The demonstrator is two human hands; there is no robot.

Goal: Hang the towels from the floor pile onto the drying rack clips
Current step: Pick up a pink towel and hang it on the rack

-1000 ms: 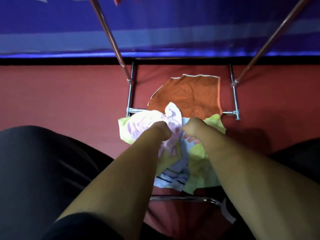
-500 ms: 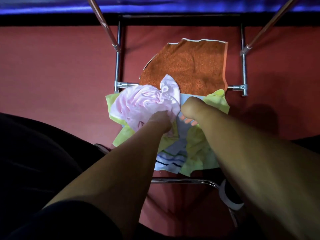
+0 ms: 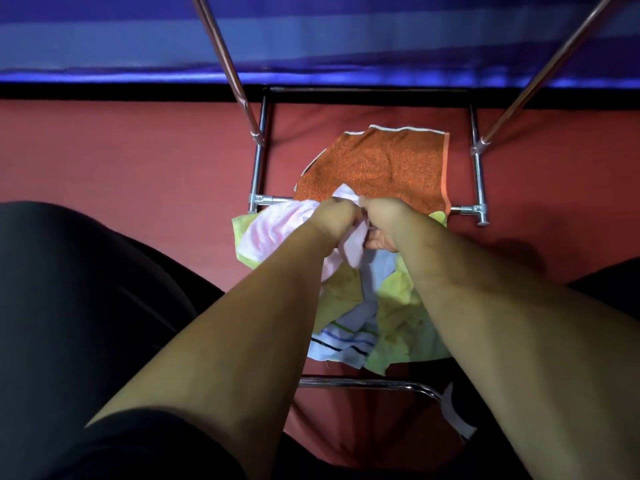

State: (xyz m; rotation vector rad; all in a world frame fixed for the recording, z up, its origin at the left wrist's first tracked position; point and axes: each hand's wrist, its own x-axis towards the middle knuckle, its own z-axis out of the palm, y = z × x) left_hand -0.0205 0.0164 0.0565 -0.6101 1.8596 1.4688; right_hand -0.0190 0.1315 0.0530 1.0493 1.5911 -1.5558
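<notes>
A pile of towels lies on the red floor inside the drying rack's base. On top is a pale pink towel. My left hand grips its upper edge, and my right hand pinches the same pink towel right beside it. Under it lie a yellow-green towel and a white towel with coloured stripes. An orange towel lies flat behind the pile. No rack clips are in view.
The rack's chrome base frame surrounds the pile, with two slanted poles rising toward the top corners and a front bar near my legs. A blue-purple striped wall runs behind. My dark trouser legs fill the left and right edges.
Both hands have closed together on the pink towel's edge and drawn it up a little; the right hand, earlier just beside it, now pinches it. The view has tilted up.
</notes>
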